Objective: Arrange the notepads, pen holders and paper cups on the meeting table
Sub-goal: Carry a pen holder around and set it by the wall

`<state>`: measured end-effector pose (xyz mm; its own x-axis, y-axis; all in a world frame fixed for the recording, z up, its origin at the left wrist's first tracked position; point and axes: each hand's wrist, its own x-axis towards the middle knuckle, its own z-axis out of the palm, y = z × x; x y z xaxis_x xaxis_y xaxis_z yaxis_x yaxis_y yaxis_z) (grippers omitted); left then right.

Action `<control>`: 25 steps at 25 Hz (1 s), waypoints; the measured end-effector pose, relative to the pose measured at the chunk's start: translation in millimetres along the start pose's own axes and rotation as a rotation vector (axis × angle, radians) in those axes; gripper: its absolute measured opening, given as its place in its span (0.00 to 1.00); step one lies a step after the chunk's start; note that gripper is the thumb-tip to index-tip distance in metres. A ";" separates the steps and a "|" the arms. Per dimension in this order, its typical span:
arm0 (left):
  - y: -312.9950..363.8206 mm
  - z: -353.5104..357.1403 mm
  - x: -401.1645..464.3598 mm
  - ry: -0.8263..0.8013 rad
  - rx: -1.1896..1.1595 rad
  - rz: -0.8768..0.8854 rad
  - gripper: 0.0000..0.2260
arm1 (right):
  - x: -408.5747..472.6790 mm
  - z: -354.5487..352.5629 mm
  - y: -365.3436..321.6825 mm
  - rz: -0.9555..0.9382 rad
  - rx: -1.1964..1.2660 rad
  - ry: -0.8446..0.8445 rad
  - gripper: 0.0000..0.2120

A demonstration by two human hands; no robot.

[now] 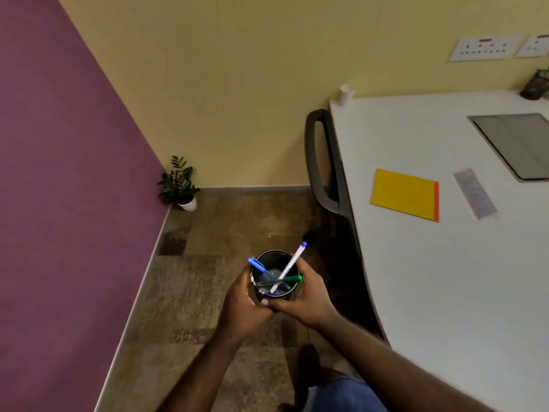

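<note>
A black round pen holder [274,260] with several pens in it is held over the floor, left of the white meeting table [445,263]. My left hand [242,304] grips its left side and my right hand [309,295] grips its right side. On the table lies a yellow notepad [404,194] with an orange edge. A white paper cup [345,94] stands at the table's far left corner. A second dark mesh pen holder [536,84] stands at the far right edge of the table.
A black office chair [323,168] is pushed against the table's left side. A clear ruler [474,193] and a grey inset panel [517,144] lie on the table. A potted plant [181,185] stands in the floor corner by the purple wall.
</note>
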<state>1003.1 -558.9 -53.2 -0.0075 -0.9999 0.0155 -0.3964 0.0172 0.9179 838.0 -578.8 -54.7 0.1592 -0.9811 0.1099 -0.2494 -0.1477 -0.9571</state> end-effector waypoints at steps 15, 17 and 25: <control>-26.0 -114.8 276.9 0.126 0.073 0.044 0.34 | 301.5 48.4 -15.9 -0.041 0.018 -0.121 0.38; -25.0 -116.8 316.6 0.106 0.073 0.052 0.34 | 337.1 42.2 -17.6 -0.041 0.003 -0.094 0.38; -34.2 -105.5 521.3 -0.157 0.053 0.211 0.33 | 481.3 10.9 3.9 0.043 -0.035 0.168 0.39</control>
<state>1109.6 -1080.8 -34.8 -0.2354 -0.9619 0.1389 -0.4185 0.2293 0.8788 924.1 -1050.2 -8.5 -0.0138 -0.9932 0.1155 -0.2857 -0.1068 -0.9523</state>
